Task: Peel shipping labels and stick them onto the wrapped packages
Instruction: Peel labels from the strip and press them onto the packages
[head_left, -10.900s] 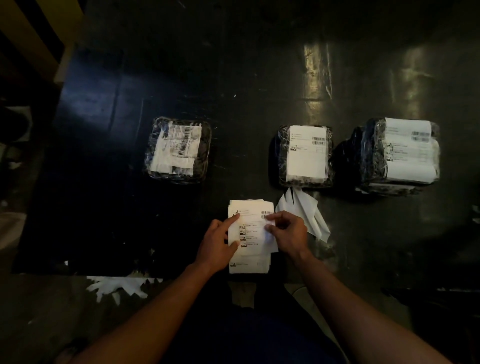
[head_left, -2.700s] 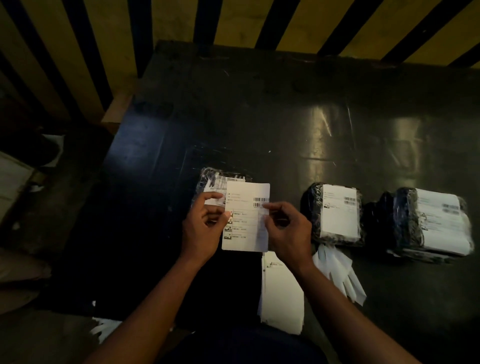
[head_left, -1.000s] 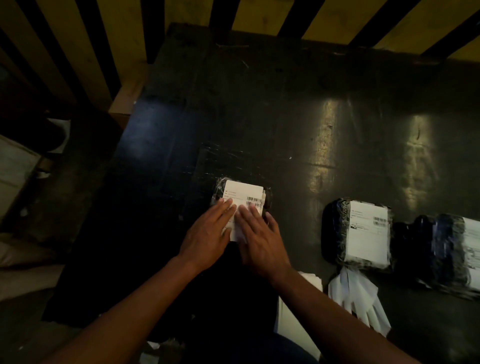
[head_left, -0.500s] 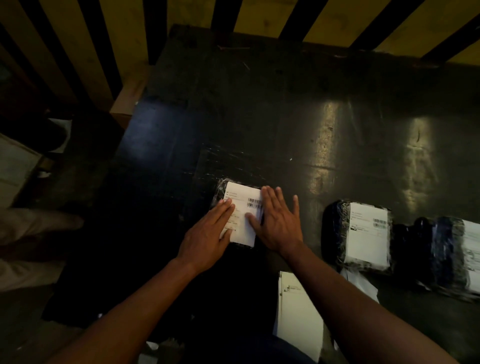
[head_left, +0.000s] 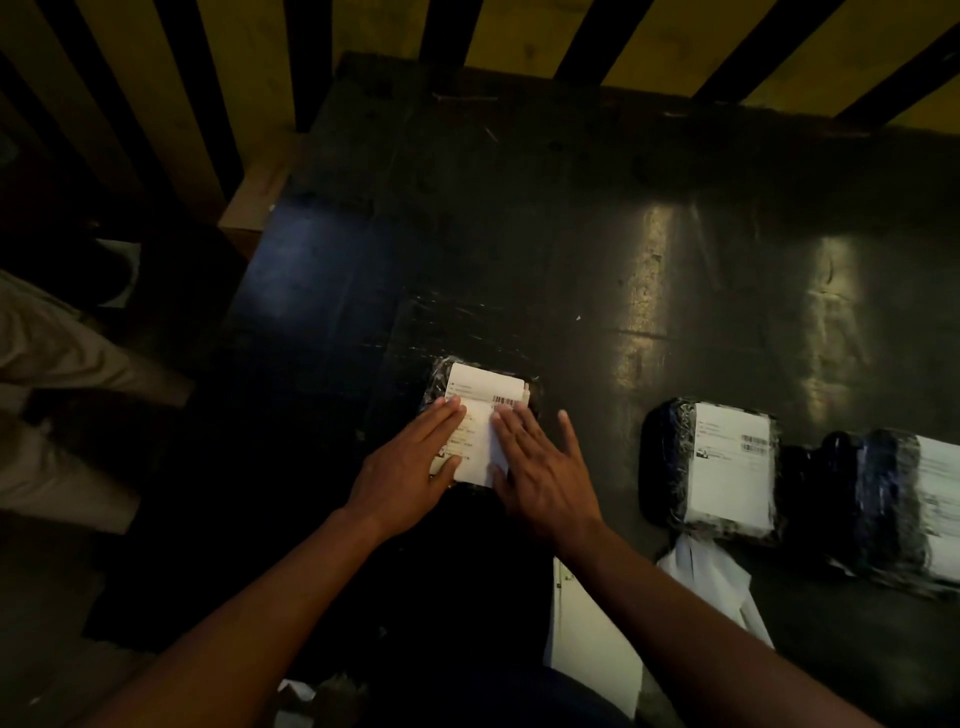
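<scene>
White rectangular paper shipping label (head_left: 480, 410) lies on the black plastic-wrapped package (head_left: 441, 382), frame centre. Left hand (head_left: 410, 467) and right hand (head_left: 540, 467) lie flat, fingers spread, gripping nothing. Best press outward, centre to edges.

At the centre of the frame, the left hand (head_left: 402, 475) and right hand (head_left: 543, 470) lie flat, palms down, on a white label (head_left: 480, 395) atop a wrapped package (head_left: 439, 376) on the dark surface (head_left: 519, 249). Two labelled packages (head_left: 711, 467) sit at right.
</scene>
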